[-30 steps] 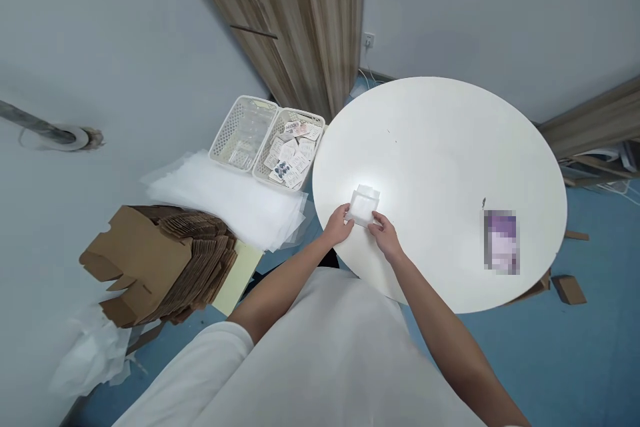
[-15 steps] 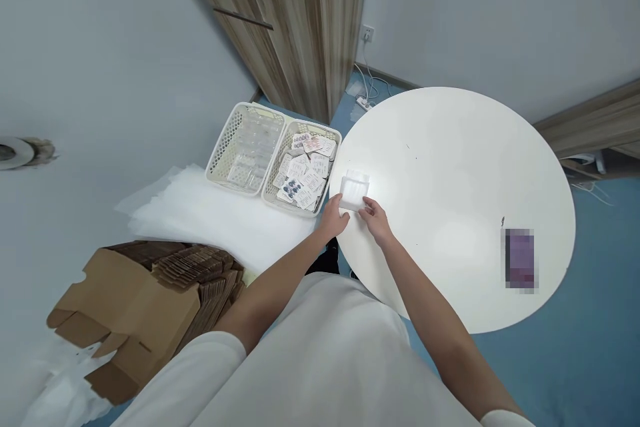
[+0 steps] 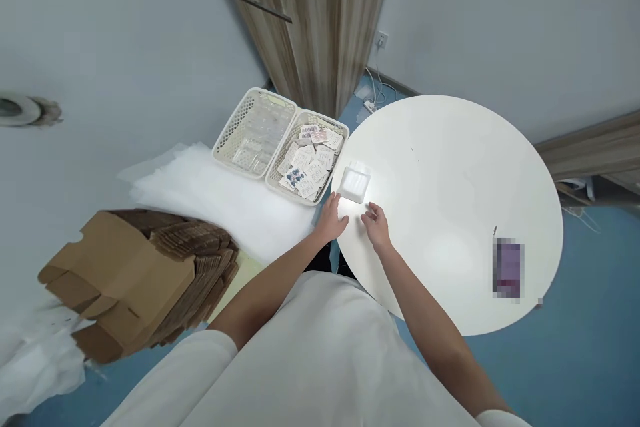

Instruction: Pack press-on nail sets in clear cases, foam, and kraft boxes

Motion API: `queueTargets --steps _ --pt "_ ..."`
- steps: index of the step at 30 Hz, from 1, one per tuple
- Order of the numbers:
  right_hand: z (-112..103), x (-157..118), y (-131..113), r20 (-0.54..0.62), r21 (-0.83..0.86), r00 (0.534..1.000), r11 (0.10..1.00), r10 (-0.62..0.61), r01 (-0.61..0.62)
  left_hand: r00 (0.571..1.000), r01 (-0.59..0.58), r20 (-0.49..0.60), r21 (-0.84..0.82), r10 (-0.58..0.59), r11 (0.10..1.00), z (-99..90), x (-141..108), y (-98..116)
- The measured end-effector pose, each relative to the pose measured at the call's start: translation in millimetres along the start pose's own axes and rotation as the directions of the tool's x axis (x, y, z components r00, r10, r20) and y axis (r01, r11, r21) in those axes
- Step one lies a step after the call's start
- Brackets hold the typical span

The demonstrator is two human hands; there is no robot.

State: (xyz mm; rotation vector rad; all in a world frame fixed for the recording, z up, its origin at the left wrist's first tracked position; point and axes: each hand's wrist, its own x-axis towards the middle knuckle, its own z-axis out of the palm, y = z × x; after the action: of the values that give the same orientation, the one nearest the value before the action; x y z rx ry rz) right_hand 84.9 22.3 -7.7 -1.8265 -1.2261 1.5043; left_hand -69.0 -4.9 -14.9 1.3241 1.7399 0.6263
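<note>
A small clear plastic box point(image 3: 356, 184) lies on the round white table point(image 3: 450, 167) near its left edge, its lid side toward the far end. My left hand point(image 3: 331, 219) is just short of the box's near left corner, fingers apart and holding nothing. On the other side, my right hand point(image 3: 375, 223) hovers near the box's lower right, fingers a little curled and parted, with nothing in them. Whether the left fingertips touch the box I cannot tell.
Left of the table stand two white baskets, one basket point(image 3: 239, 127) with clear plastic boxes, the other basket point(image 3: 303, 199) with printed cards point(image 3: 310, 167). White foam sheets point(image 3: 200, 190) and folded brown cartons point(image 3: 125, 273) lie nearer. A pixelated purple object point(image 3: 509, 268) rests at the table's right.
Both hands have drawn back from the plastic box, which they were holding at its near corners. The box now lies on the table. The whole view has shifted slightly.
</note>
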Motion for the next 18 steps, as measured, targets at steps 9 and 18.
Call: queueTargets --steps 9,18 --pt "7 -35 29 0.153 -0.082 0.966 0.971 -0.209 0.223 0.996 0.082 -0.043 -0.036 -0.083 0.996 -13.5 -105 -4" --pt "84 -65 -11 0.661 -0.098 0.671 0.849 -0.334 0.519 0.882 0.211 -0.444 0.078 -0.156 0.974 -80.7 -193 -45"
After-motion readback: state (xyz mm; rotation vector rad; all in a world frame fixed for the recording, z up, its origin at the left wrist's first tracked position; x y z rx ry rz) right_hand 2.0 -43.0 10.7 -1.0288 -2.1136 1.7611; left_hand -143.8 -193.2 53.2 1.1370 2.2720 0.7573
